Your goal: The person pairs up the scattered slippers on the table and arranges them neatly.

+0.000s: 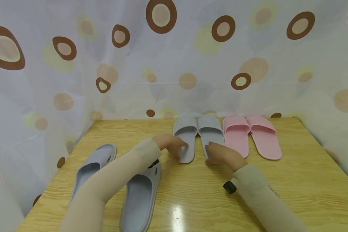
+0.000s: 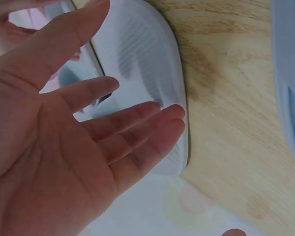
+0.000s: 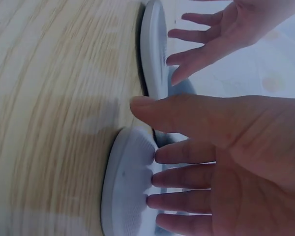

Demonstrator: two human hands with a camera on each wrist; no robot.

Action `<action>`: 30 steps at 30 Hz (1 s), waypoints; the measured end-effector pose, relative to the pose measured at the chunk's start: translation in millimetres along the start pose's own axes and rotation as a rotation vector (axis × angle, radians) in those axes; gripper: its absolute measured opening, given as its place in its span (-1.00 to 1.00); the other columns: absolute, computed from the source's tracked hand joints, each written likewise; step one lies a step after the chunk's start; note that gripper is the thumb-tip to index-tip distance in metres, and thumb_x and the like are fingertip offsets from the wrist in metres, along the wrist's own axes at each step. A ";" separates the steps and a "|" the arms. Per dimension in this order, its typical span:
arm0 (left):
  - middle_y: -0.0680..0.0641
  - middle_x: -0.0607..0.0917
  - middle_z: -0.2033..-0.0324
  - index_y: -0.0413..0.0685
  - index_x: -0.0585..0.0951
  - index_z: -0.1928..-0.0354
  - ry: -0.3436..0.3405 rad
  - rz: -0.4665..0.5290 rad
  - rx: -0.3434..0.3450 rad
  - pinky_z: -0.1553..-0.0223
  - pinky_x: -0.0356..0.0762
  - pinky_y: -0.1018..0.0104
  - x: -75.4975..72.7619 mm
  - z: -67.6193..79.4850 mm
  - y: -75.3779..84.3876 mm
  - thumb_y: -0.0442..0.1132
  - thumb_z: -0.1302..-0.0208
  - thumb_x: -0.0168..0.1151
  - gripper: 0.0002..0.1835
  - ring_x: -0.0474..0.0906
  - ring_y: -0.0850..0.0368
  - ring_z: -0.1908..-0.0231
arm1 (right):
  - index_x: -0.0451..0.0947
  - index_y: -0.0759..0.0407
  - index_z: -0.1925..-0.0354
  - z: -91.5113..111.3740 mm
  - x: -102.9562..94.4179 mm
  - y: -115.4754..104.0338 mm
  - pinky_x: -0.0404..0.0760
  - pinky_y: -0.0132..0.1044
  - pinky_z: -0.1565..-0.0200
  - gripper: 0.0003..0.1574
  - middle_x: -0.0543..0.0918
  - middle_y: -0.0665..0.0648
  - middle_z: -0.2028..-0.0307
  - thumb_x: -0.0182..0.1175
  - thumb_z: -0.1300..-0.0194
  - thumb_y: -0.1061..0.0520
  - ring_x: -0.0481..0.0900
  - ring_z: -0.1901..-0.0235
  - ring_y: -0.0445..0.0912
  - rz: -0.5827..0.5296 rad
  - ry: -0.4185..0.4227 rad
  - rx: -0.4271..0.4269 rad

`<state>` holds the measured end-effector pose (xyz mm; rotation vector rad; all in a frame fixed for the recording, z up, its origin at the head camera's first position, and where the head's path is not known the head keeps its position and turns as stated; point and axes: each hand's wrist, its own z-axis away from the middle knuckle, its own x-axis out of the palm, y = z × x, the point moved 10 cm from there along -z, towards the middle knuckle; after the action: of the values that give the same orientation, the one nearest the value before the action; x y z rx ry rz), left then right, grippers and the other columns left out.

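Observation:
Two grey slippers stand side by side at the back of the table, toes to the curtain. Over the left grey slipper, my left hand hovers near its outer edge with fingers spread; the left wrist view shows that slipper under the fingertips. My right hand is at the heel end of the right grey slipper and partly hides it. In the right wrist view, the fingertips of this hand lie over the ribbed heel of the slipper; whether they touch it I cannot tell. Neither hand grips anything.
Two pink slippers stand right of the grey pair. At the left front lie two larger blue-grey slippers, partly behind my left forearm. The wooden table meets a dotted curtain at the back and sides.

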<state>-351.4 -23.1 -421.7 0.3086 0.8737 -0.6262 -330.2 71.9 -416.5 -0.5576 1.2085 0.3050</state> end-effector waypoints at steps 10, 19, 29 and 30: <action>-0.07 0.24 -0.42 -0.01 0.12 -0.49 0.096 0.098 0.060 -0.35 0.15 0.16 -17.3 36.4 -4.4 -0.05 -0.32 0.24 -0.21 0.16 0.02 -0.39 | 0.42 0.47 -0.16 2.5 -18.1 -22.8 0.52 0.07 -0.03 -0.41 0.53 0.39 -0.06 0.22 -0.30 0.10 0.52 -0.05 0.23 0.021 0.131 0.038; -0.20 0.46 -0.20 -0.10 0.21 -0.45 0.273 0.082 0.110 -0.20 0.37 0.11 -31.3 81.9 -10.8 -0.11 -0.34 0.23 -0.29 0.42 -0.06 -0.19 | 0.39 0.46 -0.22 10.1 -32.5 -64.8 0.53 0.03 -0.06 -0.38 0.45 0.42 -0.20 0.21 -0.35 0.09 0.46 -0.16 0.25 0.041 0.239 -0.087; -0.23 0.48 -0.19 -0.12 0.30 -0.40 0.446 0.089 0.088 -0.10 0.45 0.03 -19.5 146.5 -22.3 -0.17 -0.30 0.27 -0.34 0.45 -0.13 -0.15 | 0.41 0.41 -0.21 26.5 -38.1 -120.7 0.48 -0.05 -0.13 -0.41 0.48 0.34 -0.18 0.19 -0.37 0.06 0.46 -0.17 0.16 0.110 0.357 -0.311; -0.23 0.50 -0.16 -0.13 0.32 -0.39 0.462 0.084 0.085 -0.09 0.46 0.04 -17.6 151.6 -23.0 -0.17 -0.30 0.27 -0.35 0.46 -0.12 -0.13 | 0.42 0.40 -0.21 28.7 -37.9 -126.8 0.50 -0.07 -0.12 -0.41 0.50 0.33 -0.16 0.19 -0.36 0.05 0.48 -0.15 0.15 0.129 0.375 -0.340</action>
<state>-280.9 -109.3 -314.8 0.5784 1.2701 -0.5222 -255.9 -14.5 -343.2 -0.8599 1.5709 0.5385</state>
